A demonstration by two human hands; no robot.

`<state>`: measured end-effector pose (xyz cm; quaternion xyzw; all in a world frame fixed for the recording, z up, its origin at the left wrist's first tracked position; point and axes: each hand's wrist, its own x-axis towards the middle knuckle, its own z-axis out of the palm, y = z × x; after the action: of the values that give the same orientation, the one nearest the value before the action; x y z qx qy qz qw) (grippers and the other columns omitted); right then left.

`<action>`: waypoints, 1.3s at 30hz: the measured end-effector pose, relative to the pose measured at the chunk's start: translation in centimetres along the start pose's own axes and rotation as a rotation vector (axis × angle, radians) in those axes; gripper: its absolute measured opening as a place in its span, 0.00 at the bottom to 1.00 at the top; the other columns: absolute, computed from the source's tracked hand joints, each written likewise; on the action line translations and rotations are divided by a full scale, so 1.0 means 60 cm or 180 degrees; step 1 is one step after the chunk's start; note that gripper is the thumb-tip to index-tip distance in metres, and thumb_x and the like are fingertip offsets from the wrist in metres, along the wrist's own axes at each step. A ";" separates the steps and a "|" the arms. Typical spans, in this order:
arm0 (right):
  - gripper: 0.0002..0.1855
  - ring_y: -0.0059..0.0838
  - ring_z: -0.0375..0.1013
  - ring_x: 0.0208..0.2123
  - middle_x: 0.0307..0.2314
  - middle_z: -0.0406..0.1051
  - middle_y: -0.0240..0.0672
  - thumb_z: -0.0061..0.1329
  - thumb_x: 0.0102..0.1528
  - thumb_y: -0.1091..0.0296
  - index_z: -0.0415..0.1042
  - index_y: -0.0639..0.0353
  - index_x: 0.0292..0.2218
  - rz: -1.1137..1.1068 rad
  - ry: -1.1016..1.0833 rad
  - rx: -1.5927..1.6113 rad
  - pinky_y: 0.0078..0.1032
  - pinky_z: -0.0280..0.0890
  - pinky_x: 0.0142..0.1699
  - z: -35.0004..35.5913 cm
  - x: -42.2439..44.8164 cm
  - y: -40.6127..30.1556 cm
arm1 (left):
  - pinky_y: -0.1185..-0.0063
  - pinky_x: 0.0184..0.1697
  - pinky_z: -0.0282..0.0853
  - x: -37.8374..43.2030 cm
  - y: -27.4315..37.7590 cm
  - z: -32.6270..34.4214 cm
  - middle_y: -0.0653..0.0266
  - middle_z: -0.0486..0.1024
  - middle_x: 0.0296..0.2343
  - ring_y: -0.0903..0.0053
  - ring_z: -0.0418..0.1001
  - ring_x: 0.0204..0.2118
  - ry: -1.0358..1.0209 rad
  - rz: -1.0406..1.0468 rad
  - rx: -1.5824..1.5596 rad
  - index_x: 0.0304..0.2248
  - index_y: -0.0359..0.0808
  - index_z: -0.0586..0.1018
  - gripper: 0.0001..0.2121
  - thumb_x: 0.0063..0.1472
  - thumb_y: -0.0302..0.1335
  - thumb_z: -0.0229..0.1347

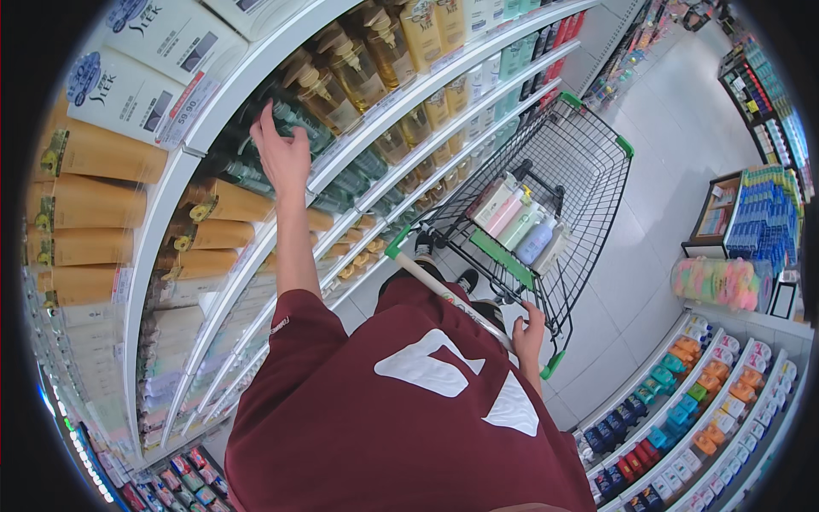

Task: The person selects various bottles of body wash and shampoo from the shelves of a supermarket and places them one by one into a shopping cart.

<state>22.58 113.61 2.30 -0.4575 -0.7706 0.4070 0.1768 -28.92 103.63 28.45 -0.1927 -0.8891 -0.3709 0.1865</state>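
Observation:
My left hand (281,147) reaches into a shelf on the left, thumb and index finger apart. It is over dark green pump bottles (304,125); whether a fingertip touches one is hard to tell. Amber pump bottles (329,99) stand just beyond them. My right hand (530,336) lies over the right end of the shopping cart handle (448,297), its fingers loosely apart ahead of the bar. In the wire shopping cart (579,185) are several bottles, among them a pink one (502,214), a green pump bottle (519,224) and a lavender one (536,242).
Orange tubes (96,201) and white boxes (137,89) fill the nearer shelves. The white shelf edge (358,125) curves past my left forearm. Opposite are shelves of small bottles (678,416) and a box display (764,217). Tiled floor (665,128) runs beyond the cart.

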 end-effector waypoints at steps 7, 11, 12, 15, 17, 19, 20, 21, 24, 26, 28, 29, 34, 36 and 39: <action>0.21 0.48 0.68 0.49 0.45 0.72 0.46 0.46 0.51 0.78 0.71 0.62 0.48 0.0014 -0.0070 0.0085 0.37 0.62 0.56 -0.006 0.011 0.008 | 0.66 0.55 0.64 0.013 -0.001 0.011 0.43 0.59 0.56 0.51 0.70 0.52 -0.0075 -0.0212 0.0660 0.59 0.48 0.69 0.28 0.57 0.35 0.55; 0.20 0.47 0.68 0.49 0.44 0.72 0.46 0.46 0.51 0.78 0.71 0.62 0.48 0.0099 -0.0061 0.0233 0.37 0.62 0.55 -0.007 0.019 0.015 | 0.66 0.58 0.62 0.018 -0.020 0.020 0.41 0.62 0.55 0.50 0.64 0.57 -0.0105 -0.0073 0.0642 0.59 0.45 0.69 0.29 0.57 0.35 0.56; 0.20 0.47 0.68 0.48 0.44 0.72 0.46 0.46 0.51 0.78 0.71 0.62 0.47 0.0094 -0.0058 0.0235 0.37 0.62 0.55 -0.008 0.019 0.016 | 0.66 0.58 0.62 0.024 -0.014 0.016 0.40 0.63 0.53 0.49 0.65 0.56 -0.0235 -0.0092 0.0664 0.59 0.42 0.70 0.29 0.57 0.36 0.56; 0.20 0.47 0.69 0.48 0.43 0.72 0.46 0.47 0.51 0.78 0.71 0.62 0.47 0.0032 -0.0109 0.0238 0.36 0.62 0.55 -0.013 0.026 0.021 | 0.64 0.56 0.64 0.040 -0.020 0.022 0.39 0.64 0.53 0.47 0.67 0.54 -0.0431 -0.0217 0.0668 0.58 0.40 0.70 0.29 0.57 0.36 0.56; 0.20 0.47 0.69 0.48 0.43 0.72 0.46 0.47 0.51 0.78 0.71 0.61 0.48 -0.0013 -0.0085 0.0256 0.36 0.63 0.54 -0.012 0.030 0.023 | 0.64 0.55 0.65 0.041 -0.027 0.026 0.39 0.64 0.53 0.46 0.69 0.52 -0.0489 -0.0315 0.0650 0.58 0.40 0.70 0.29 0.56 0.37 0.55; 0.20 0.46 0.69 0.48 0.43 0.72 0.46 0.47 0.51 0.78 0.71 0.61 0.48 -0.0061 -0.0040 0.0259 0.35 0.64 0.53 -0.016 0.036 0.020 | 0.64 0.53 0.66 0.035 -0.028 0.030 0.38 0.63 0.54 0.50 0.73 0.48 -0.0223 0.0098 0.0884 0.58 0.40 0.70 0.29 0.57 0.35 0.54; 0.20 0.46 0.69 0.48 0.44 0.72 0.45 0.47 0.51 0.78 0.71 0.61 0.48 0.0023 -0.0124 0.0271 0.35 0.65 0.52 -0.019 0.038 0.019 | 0.64 0.53 0.66 0.027 -0.030 0.030 0.38 0.63 0.54 0.50 0.73 0.48 -0.0214 0.0103 0.0871 0.58 0.40 0.70 0.29 0.57 0.35 0.54; 0.21 0.45 0.69 0.47 0.44 0.72 0.45 0.48 0.51 0.78 0.71 0.60 0.48 0.0111 -0.0197 0.0284 0.35 0.66 0.50 -0.021 0.040 0.017 | 0.65 0.53 0.67 0.019 -0.029 0.028 0.35 0.62 0.54 0.52 0.75 0.44 -0.0156 0.0132 0.0720 0.59 0.41 0.69 0.29 0.57 0.34 0.54; 0.21 0.44 0.69 0.47 0.44 0.71 0.45 0.48 0.52 0.78 0.71 0.59 0.48 0.0000 -0.0188 0.0279 0.34 0.67 0.48 -0.021 0.044 0.017 | 0.68 0.51 0.68 0.000 -0.015 0.021 0.30 0.60 0.54 0.57 0.78 0.36 0.0084 0.0185 0.0541 0.60 0.42 0.68 0.29 0.58 0.32 0.53; 0.21 0.44 0.69 0.47 0.44 0.71 0.45 0.48 0.52 0.78 0.72 0.59 0.48 0.0015 -0.0173 0.0280 0.34 0.67 0.48 -0.023 0.047 0.019 | 0.71 0.50 0.68 -0.021 0.017 0.013 0.25 0.57 0.56 0.62 0.79 0.30 0.0289 0.0118 0.0425 0.61 0.45 0.68 0.29 0.58 0.31 0.52; 0.20 0.45 0.69 0.47 0.43 0.72 0.45 0.48 0.52 0.77 0.72 0.60 0.48 0.0015 -0.0156 0.0314 0.34 0.66 0.50 -0.022 0.051 0.022 | 0.71 0.50 0.68 -0.033 0.042 -0.012 0.25 0.56 0.56 0.64 0.79 0.30 0.0315 0.0129 0.0310 0.61 0.45 0.68 0.29 0.58 0.30 0.52; 0.20 0.45 0.69 0.47 0.43 0.72 0.45 0.48 0.52 0.77 0.72 0.60 0.48 0.0021 -0.0136 0.0303 0.34 0.66 0.50 -0.024 0.052 0.025 | 0.71 0.50 0.68 -0.042 0.047 -0.020 0.25 0.56 0.57 0.66 0.78 0.29 0.0346 0.0143 0.0205 0.61 0.45 0.68 0.29 0.58 0.29 0.52; 0.18 0.46 0.69 0.48 0.42 0.72 0.45 0.48 0.52 0.77 0.72 0.61 0.46 -0.0051 -0.0145 0.0200 0.34 0.64 0.53 -0.023 0.053 0.022 | 0.82 0.36 0.72 -0.091 0.093 -0.093 0.40 0.57 0.57 0.81 0.78 0.25 0.0319 0.0385 -0.0431 0.60 0.42 0.69 0.27 0.61 0.19 0.49; 0.18 0.45 0.69 0.47 0.43 0.72 0.44 0.48 0.52 0.77 0.72 0.61 0.46 -0.0025 -0.0139 0.0197 0.34 0.64 0.53 -0.024 0.053 0.012 | 0.84 0.34 0.72 -0.107 0.122 -0.121 0.41 0.58 0.57 0.83 0.77 0.25 0.0226 0.0316 -0.0558 0.59 0.41 0.70 0.25 0.62 0.17 0.48; 0.17 0.44 0.70 0.47 0.43 0.72 0.44 0.48 0.53 0.76 0.72 0.60 0.46 -0.0018 -0.0085 0.0152 0.34 0.65 0.51 -0.025 0.049 0.012 | 0.85 0.34 0.71 -0.124 0.145 -0.135 0.43 0.59 0.57 0.85 0.76 0.24 -0.0090 0.0306 -0.0798 0.57 0.40 0.73 0.24 0.62 0.17 0.48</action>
<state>22.42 116.97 2.35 -0.4454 -0.7643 0.4309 0.1785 -16.81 101.82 35.35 -0.2620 -0.8281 -0.4669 0.1659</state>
